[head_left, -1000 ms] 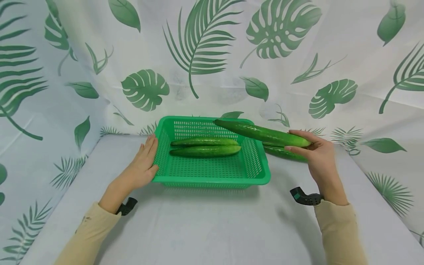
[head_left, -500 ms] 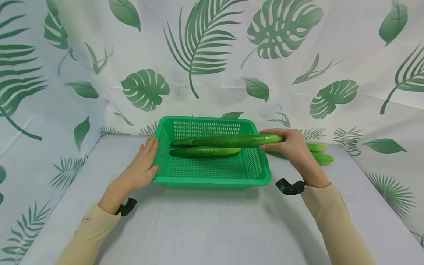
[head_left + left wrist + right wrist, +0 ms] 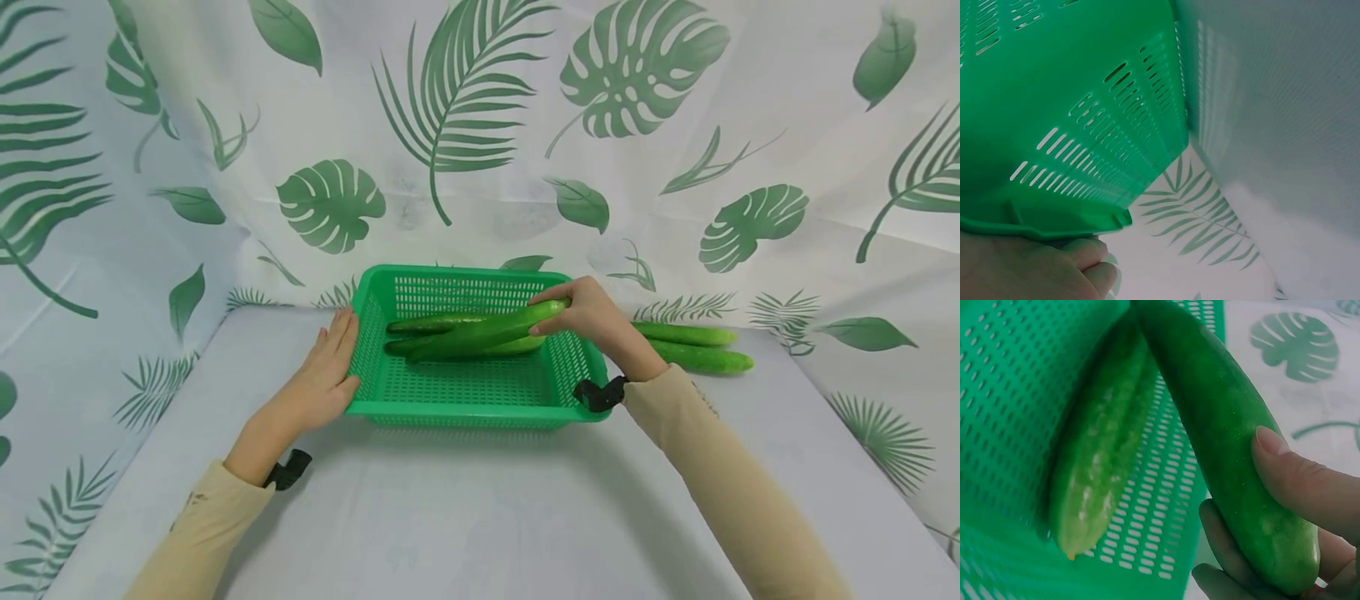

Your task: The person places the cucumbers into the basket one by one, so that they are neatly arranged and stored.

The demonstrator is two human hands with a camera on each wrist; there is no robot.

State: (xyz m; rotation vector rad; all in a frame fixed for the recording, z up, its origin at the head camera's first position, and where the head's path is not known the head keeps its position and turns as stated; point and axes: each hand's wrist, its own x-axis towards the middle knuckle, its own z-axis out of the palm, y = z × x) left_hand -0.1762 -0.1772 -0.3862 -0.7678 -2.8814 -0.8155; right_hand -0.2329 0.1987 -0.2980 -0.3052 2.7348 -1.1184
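My right hand (image 3: pixel 581 312) grips a cucumber (image 3: pixel 487 332) by its pale end, thumb on one side and fingers on the other in the right wrist view. That cucumber slants over the green plastic basket (image 3: pixel 480 408), its dark end low toward the left. Beneath it, two more cucumbers lie side by side in the basket; one of them (image 3: pixel 1094 469) shows in the right wrist view, and the held one partly covers both. Against the basket's left rim rests my left hand (image 3: pixel 322 375), fingers straight, with the basket wall (image 3: pixel 1085 137) filling much of the left wrist view.
Right of the basket, two cucumbers (image 3: pixel 697 358) lie on the white-covered table (image 3: pixel 465 508), their left ends partly hidden by my right arm. A leaf-printed sheet (image 3: pixel 480 233) hangs behind and along the sides.
My right hand has carried the cucumber leftward from beyond the basket's right rim to over its inside, and the cucumber's dark end has dipped. The left hand has stayed at the rim.
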